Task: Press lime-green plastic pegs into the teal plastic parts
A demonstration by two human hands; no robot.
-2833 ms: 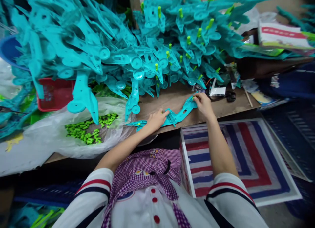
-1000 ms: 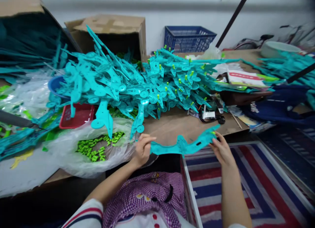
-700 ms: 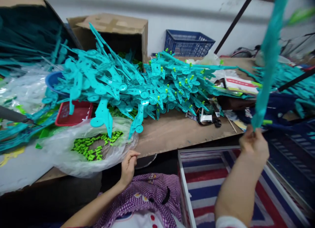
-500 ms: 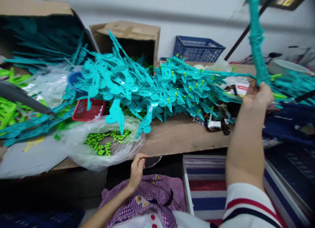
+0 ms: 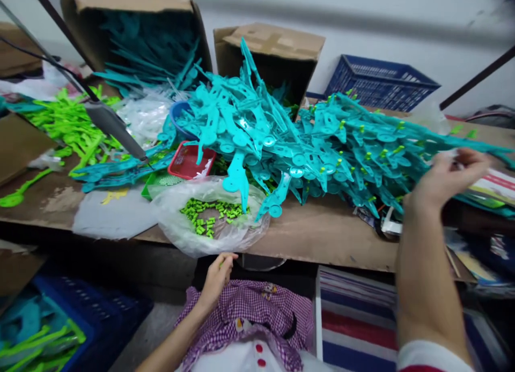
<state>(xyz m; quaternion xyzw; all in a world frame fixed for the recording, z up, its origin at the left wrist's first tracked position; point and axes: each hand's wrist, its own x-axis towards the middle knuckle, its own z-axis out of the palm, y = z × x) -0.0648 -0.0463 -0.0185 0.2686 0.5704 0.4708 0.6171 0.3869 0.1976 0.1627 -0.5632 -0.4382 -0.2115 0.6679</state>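
The right hand point(image 5: 446, 179) reaches over the heap of teal plastic strips with green pegs point(image 5: 362, 152), fingers loosely spread, seemingly empty though blurred. The left hand point(image 5: 217, 275) rests below the brown wooden tabletop point(image 5: 322, 232), fingers pinching a small green peg point(image 5: 221, 262).

Bag of pegs point(image 5: 209, 222) at bench point(image 5: 322, 235) front; parts heap point(image 5: 306, 141) behind; boxes point(image 5: 265, 56) further back.

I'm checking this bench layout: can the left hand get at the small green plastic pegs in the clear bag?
Probably yes: the left hand sits just below the table edge, and the clear plastic bag of small green pegs lies open directly above it.
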